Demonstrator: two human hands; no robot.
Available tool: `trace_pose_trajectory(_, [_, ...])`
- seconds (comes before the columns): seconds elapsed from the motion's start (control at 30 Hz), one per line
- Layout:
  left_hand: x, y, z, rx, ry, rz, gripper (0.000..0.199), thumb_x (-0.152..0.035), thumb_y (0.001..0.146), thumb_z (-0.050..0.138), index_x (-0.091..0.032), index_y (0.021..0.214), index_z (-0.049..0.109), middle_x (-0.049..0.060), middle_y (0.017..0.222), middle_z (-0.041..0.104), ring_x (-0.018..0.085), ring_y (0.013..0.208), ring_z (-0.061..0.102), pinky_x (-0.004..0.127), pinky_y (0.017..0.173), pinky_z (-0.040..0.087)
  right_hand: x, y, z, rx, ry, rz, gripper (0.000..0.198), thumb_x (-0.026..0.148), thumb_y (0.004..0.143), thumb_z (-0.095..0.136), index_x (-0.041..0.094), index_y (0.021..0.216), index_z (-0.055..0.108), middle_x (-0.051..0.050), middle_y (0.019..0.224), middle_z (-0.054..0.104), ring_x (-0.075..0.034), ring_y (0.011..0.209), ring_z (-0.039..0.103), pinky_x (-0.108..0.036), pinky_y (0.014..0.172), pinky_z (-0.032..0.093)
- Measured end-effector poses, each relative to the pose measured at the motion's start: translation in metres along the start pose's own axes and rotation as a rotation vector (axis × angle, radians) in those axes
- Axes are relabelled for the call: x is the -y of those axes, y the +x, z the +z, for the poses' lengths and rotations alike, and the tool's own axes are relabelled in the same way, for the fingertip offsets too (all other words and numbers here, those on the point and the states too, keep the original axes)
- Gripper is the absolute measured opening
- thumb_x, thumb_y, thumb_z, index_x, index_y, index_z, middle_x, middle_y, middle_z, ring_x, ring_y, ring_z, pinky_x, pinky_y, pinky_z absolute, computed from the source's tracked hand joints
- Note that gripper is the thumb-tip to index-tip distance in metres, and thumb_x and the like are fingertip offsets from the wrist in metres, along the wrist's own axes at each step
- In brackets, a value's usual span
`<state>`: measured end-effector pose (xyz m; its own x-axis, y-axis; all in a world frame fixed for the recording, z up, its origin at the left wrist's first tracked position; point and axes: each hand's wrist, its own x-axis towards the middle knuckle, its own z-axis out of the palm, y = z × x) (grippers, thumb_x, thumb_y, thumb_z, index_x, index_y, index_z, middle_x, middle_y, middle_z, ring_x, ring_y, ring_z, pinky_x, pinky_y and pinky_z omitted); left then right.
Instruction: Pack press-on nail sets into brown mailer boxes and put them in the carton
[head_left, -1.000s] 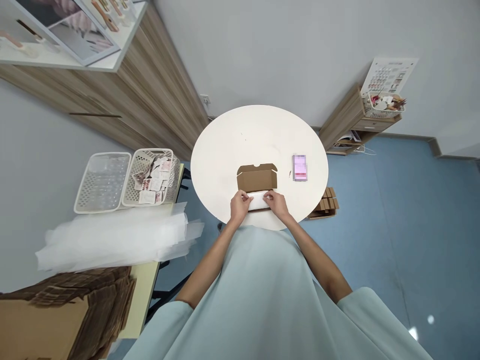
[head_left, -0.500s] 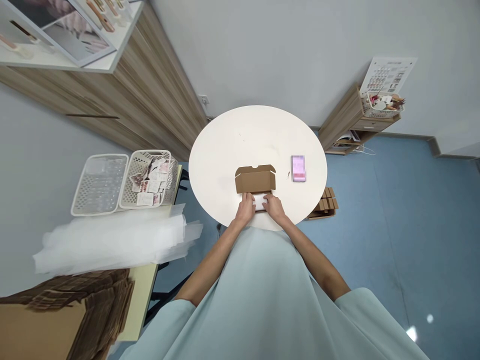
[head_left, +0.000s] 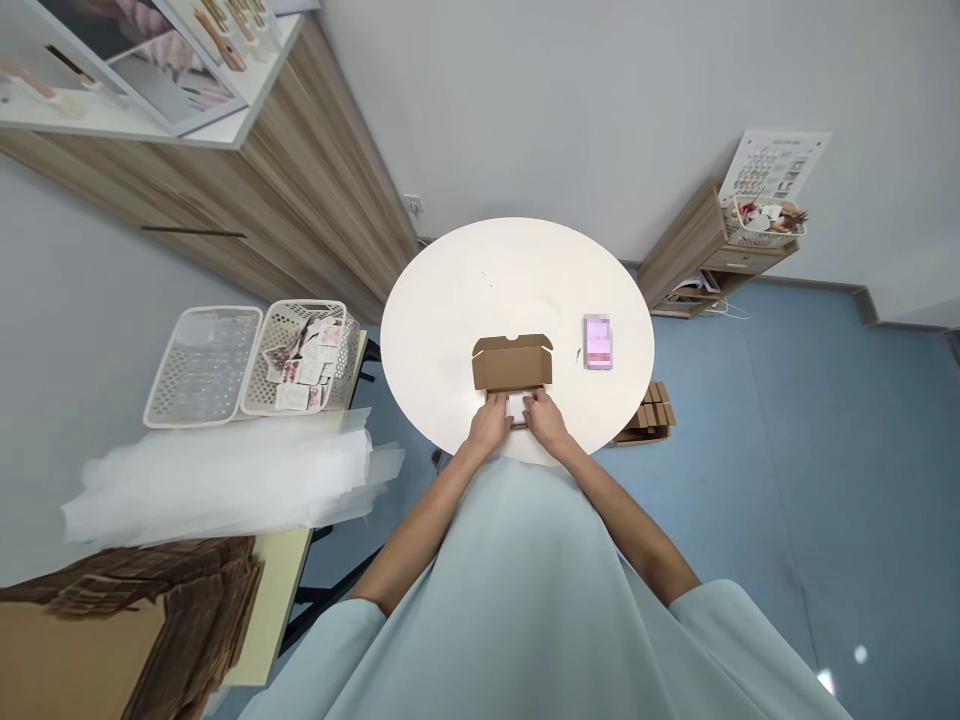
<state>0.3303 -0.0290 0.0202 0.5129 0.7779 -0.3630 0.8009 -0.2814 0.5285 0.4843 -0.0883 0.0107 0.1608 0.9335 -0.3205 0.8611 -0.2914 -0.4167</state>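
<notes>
A small brown cardboard box [head_left: 512, 363] lies at the near side of the round white table [head_left: 450, 290], its lid folded back away from me. Inside it is a white bundle [head_left: 516, 406], which looks like wrapping paper or foam; most of it is covered by my fingers. My left hand [head_left: 490, 420] has its fingers curled over the left end of the bundle. At the right end, my right hand [head_left: 545, 416] grips it the same way, thumb and fingers bent inward.
A phone-like device [head_left: 598, 342] with a blurred screen lies on the table's right. To the left are white baskets [head_left: 300, 357] with cards and clear packs, white foam sheets [head_left: 225, 480] and stacked flat cardboard [head_left: 150, 620]. Small brown boxes [head_left: 651, 412] stand below the table's right edge.
Both hands have shifted slightly on the white bundle, and their fingers now reach a little deeper into the box. The view has tilted slightly.
</notes>
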Motion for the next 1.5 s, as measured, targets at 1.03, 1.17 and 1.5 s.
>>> trace_pose_trajectory(1.03, [0.022, 0.025, -0.051, -0.316, -0.806, -0.082, 0.074, -0.019, 0.091, 0.069, -0.021, 0.159, 0.040, 0.019, 0.156, 0.055, 0.027, 0.132, 0.066, 0.044, 0.114, 0.052, -0.029, 0.021, -0.058, -0.329, 0.727, -0.016, 0.071, 0.044, 0.096, 0.063, 0.022, 0.161, 0.045, -0.019, 0.152, 0.060, -0.027, 0.119, 0.071, -0.048, 0.109, 0.056])
trace_pose_trajectory(1.17, [0.027, 0.003, -0.028, -0.295, -0.690, -0.063, 0.075, -0.016, 0.089, 0.068, -0.022, 0.159, 0.042, 0.018, 0.156, 0.055, 0.029, 0.136, 0.064, 0.047, 0.116, 0.050, -0.031, -0.007, -0.040, -0.316, 0.588, -0.043, 0.066, 0.032, 0.095, 0.060, 0.022, 0.159, 0.046, -0.018, 0.153, 0.059, -0.028, 0.120, 0.070, -0.049, 0.108, 0.056])
trace_pose_trajectory(1.5, [0.035, -0.041, -0.007, -0.381, -0.354, 0.011, 0.065, -0.019, 0.095, 0.063, -0.023, 0.158, 0.045, 0.014, 0.162, 0.052, 0.032, 0.159, 0.039, 0.056, 0.129, 0.035, -0.034, -0.055, -0.013, -0.344, 0.415, -0.028, 0.061, 0.039, 0.104, 0.054, 0.021, 0.161, 0.043, -0.016, 0.160, 0.054, -0.030, 0.149, 0.051, -0.053, 0.124, 0.044])
